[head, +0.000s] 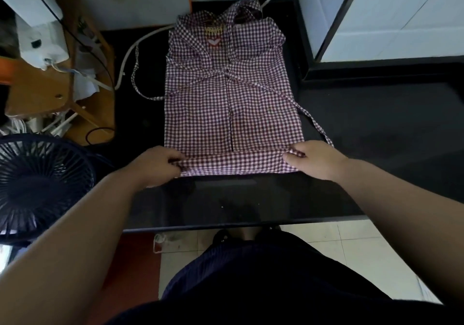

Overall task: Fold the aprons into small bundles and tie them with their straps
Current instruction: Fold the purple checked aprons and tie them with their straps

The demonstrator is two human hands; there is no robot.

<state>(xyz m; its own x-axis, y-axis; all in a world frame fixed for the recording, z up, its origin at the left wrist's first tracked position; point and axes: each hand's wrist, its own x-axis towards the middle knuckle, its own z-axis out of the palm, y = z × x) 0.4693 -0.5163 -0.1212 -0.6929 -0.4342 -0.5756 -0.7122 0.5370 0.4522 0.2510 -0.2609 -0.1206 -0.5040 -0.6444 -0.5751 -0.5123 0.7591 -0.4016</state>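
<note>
The left hand (160, 164) and right hand (316, 160) are set well apart, each pinching one end of a narrow fold (236, 164) turned up along the near hem of the apron (233, 104); the left fingers are curled round the fold's end at 9 o'clock, and the right thumb and fingers clamp the end at 3 o'clock; both forearms reach in from the bottom corners of the view.

The apron is purple-and-white gingham; it lies flat on a black counter (376, 129), running from the hands toward 12 o'clock, with its two sides folded in to meet along a centre seam; near its top edge at 12 o'clock sits a small patch (213, 41) with a heart shape, and any writing on it is too blurred to read.

One strap (135, 76) loops off the apron at 10 o'clock onto the counter; the other strap (313, 121) crosses the cloth and trails off at 3 o'clock, ending just beside the right hand.

A white cable (140, 43) curves over the counter at 11 o'clock; a dark fan (37, 184) stands at 9 o'clock, beyond the left forearm; a wooden stool (37, 86) with clutter is at 10 o'clock; pale floor tiles (351, 244) show at 5 o'clock below the counter edge.
</note>
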